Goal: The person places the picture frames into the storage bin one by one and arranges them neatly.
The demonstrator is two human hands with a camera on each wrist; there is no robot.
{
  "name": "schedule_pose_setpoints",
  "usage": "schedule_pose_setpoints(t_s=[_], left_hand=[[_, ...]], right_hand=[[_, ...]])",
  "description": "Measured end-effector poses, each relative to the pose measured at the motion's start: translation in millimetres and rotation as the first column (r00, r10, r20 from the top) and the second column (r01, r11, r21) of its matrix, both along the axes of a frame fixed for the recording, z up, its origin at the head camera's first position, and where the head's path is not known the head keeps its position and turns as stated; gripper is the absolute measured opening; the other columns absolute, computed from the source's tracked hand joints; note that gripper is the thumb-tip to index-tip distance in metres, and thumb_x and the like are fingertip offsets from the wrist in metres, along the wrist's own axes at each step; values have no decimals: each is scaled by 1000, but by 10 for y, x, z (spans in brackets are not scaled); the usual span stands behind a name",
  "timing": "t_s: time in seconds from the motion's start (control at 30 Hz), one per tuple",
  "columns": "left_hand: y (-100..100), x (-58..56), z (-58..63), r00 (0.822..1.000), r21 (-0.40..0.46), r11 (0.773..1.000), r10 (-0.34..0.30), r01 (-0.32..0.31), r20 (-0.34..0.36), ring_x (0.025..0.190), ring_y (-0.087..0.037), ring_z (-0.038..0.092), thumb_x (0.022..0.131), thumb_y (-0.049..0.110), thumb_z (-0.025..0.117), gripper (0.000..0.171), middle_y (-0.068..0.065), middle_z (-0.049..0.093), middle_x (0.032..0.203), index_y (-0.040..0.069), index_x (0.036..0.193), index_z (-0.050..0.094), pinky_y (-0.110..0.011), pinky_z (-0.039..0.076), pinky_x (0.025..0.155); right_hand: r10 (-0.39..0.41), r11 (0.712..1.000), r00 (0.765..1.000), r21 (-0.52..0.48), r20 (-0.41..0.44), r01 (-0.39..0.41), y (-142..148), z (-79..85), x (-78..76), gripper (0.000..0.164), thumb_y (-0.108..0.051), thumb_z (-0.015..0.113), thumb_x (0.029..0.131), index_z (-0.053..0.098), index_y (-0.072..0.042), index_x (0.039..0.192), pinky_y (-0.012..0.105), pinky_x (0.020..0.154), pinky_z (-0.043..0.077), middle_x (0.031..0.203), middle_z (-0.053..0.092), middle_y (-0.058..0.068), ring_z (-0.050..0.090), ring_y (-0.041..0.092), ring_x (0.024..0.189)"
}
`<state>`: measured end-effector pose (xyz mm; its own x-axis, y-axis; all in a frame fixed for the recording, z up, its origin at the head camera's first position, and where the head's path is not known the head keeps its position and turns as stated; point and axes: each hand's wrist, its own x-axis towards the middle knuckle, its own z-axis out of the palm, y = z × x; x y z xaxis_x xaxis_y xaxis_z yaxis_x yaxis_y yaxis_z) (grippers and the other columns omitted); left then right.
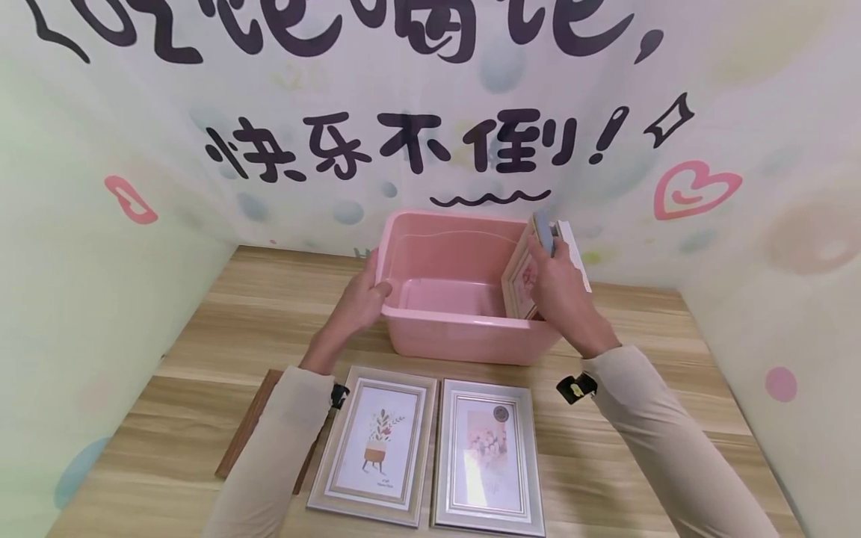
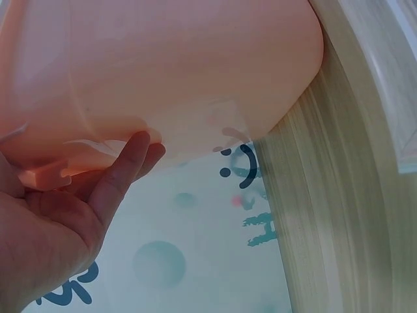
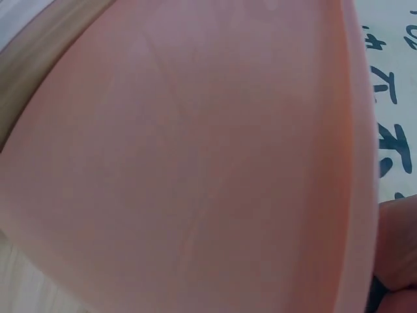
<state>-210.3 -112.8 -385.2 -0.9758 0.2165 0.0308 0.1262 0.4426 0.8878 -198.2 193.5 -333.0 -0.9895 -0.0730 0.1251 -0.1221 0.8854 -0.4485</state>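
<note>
A pink plastic basin [image 1: 464, 340] stands on the wooden table by the back wall. My left hand [image 1: 356, 302] grips its left rim, thumb on top; in the left wrist view the fingers [image 2: 124, 173] press under the rim from outside. At the basin's right end, my right hand [image 1: 565, 288] holds a picture frame [image 1: 516, 280] that stands on edge inside, its pink picture facing left. A grey-blue edge [image 1: 542, 230] shows by the fingers, and a white-edged piece [image 1: 573, 254] stands behind the hand. In the right wrist view the basin wall hides most of that hand.
Two picture frames lie face up before the basin: one with a potted plant print [image 1: 374, 448], one silver with a flower photo [image 1: 487, 456]. A brown wooden frame [image 1: 249, 424] lies partly under my left sleeve. Printed walls [image 1: 417, 149] enclose the table [image 1: 202, 329].
</note>
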Motion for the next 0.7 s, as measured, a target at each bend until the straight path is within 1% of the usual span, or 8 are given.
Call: schedule_pose_setpoints(t_s=[0.13,0.23,0.27,0.37,0.43,0.53,0.63,0.7], left_hand=[[-12,0,-3,1000,5,1000,-1,1,-4,113,-38,57,98,8,38,70,-19,35,155,17,160,9,-49,54,86],[-16,0,5,1000,2,1000,1,-1,-7,115,-37,56,97,8,38,70,-19,36,155,18,160,9,-51,53,88],[-14,1,9,1000,2,1000,3,-3,-7,115,-37,56,98,9,38,70,-19,36,155,19,160,10,-51,53,88],[-13,-1,14,1000,8,1000,3,-3,-8,112,-38,57,98,8,38,69,-20,37,153,19,160,10,-51,54,86],[-13,-3,14,1000,6,1000,1,-1,-10,112,-38,58,98,8,38,70,-20,38,153,19,160,10,-50,53,86],[-12,-4,9,1000,9,1000,-1,1,-5,110,-38,59,98,9,39,70,-21,38,153,19,160,10,-48,54,84],[-10,-3,2,1000,15,1000,2,-2,-1,108,-37,59,98,9,39,69,-21,39,152,18,160,10,-46,55,81],[-9,-4,-7,1000,18,1000,-1,1,-3,108,-36,59,98,9,38,69,-21,39,152,18,160,11,-46,55,80]], right_hand=[[7,997,999,70,-31,-5,-47,-81,-54,66,0,49,94,28,-7,156,59,83,53,148,25,40,54,53,107],[17,985,998,170,-60,-6,-83,-108,-78,64,-3,49,95,28,-5,156,64,92,47,152,20,39,46,55,122],[26,978,997,208,-74,-10,-92,-109,-78,62,-3,48,96,28,-3,155,66,96,44,153,18,39,39,57,129],[75,933,989,360,-128,-24,-113,-108,-81,55,-3,41,99,28,8,151,63,110,29,155,16,40,18,58,142],[93,905,986,425,-141,-25,-124,-101,-71,52,-2,36,100,26,14,149,61,115,21,155,16,40,11,56,144],[88,882,988,470,-129,-17,-124,-99,-65,51,-3,28,102,21,18,148,60,118,14,156,15,39,8,52,146],[66,872,992,490,-105,-6,-107,-95,-60,52,-5,24,102,18,19,148,61,118,13,156,15,38,9,50,147],[55,862,994,507,-94,0,-88,-91,-56,54,-7,26,102,17,21,148,62,117,14,155,16,39,10,51,146]])
